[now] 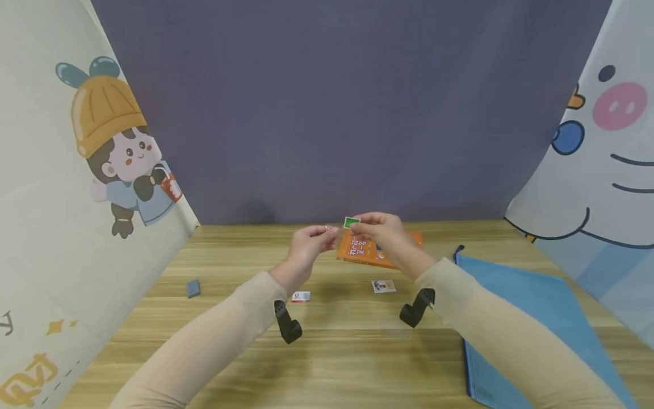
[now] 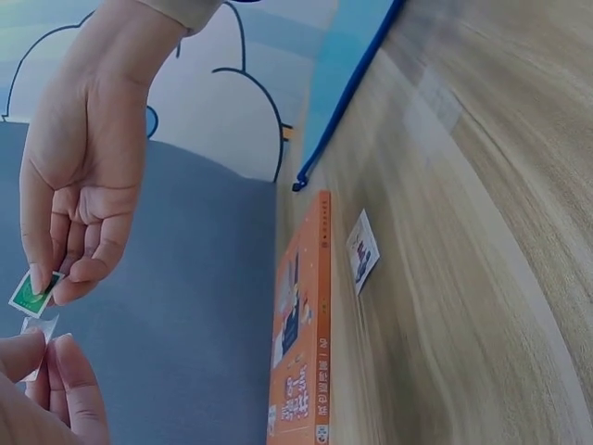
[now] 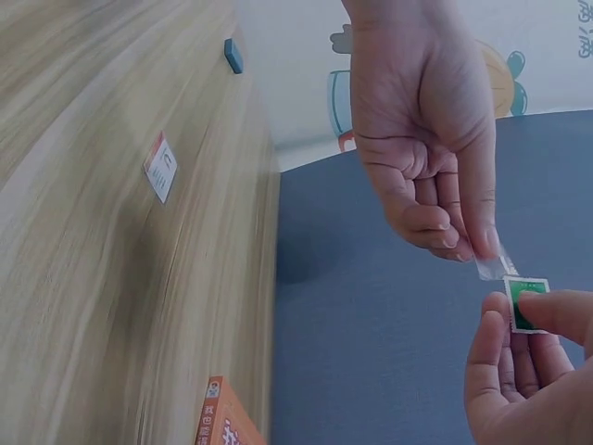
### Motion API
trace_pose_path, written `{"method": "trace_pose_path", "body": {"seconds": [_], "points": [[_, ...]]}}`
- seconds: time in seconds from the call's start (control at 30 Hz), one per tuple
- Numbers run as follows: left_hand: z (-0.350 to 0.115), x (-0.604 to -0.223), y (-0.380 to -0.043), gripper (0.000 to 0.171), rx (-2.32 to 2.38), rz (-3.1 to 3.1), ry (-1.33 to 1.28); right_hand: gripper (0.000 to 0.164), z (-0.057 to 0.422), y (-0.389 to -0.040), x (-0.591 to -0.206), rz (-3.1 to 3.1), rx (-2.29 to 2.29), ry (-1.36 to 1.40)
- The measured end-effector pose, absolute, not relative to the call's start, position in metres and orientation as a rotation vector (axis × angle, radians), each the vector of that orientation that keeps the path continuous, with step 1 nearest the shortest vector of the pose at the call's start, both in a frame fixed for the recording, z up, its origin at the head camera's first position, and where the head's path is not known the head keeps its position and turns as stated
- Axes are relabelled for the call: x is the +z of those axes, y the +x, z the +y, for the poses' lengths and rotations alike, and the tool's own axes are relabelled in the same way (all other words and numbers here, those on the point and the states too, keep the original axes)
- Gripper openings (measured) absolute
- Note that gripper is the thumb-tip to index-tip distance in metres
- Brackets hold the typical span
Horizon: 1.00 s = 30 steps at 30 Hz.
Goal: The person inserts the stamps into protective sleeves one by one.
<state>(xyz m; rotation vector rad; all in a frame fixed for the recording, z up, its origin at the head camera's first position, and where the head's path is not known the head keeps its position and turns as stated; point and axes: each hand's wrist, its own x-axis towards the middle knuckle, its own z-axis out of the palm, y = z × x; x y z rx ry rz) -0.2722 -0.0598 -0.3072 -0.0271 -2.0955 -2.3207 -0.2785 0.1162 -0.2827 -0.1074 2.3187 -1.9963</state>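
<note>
Both hands are raised over the table's far side, fingertips close together. My right hand (image 1: 383, 234) pinches a small green stamp (image 1: 351, 222) with a white border between thumb and fingers. In the right wrist view the thumb lies across the face of the stamp (image 3: 521, 317). My left hand (image 1: 308, 249) pinches a small clear plastic sleeve (image 3: 492, 268), whose edge meets the stamp's upper corner in that view. Its other end is hidden under the left fingertips. Behind and below the right hand lies an orange book (image 1: 364, 250), partly covered by that hand.
On the wooden table (image 1: 327, 363) lie a small picture card (image 1: 383, 286), a white card with a red edge (image 1: 301, 296) and a blue-grey block (image 1: 193, 288). A blue zip pouch (image 1: 521, 284) lies under the right forearm. A dark cloth (image 1: 327, 113) hangs behind.
</note>
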Motion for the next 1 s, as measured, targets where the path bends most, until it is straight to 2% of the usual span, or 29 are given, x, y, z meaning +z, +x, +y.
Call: {"method": "trace_pose_path", "body": {"seconds": [0.5,1.0], "points": [[-0.052,-0.306,-0.269,0.024,-2.361,-2.017,-0.028,0.03,0.114,-0.277,-0.287,2.266,-2.065,-0.115],[-0.047,-0.307,-0.265,0.02,-2.208,-2.009,-0.089,0.026,0.112,-0.274,-0.285,2.301,-2.031,-0.115]]}}
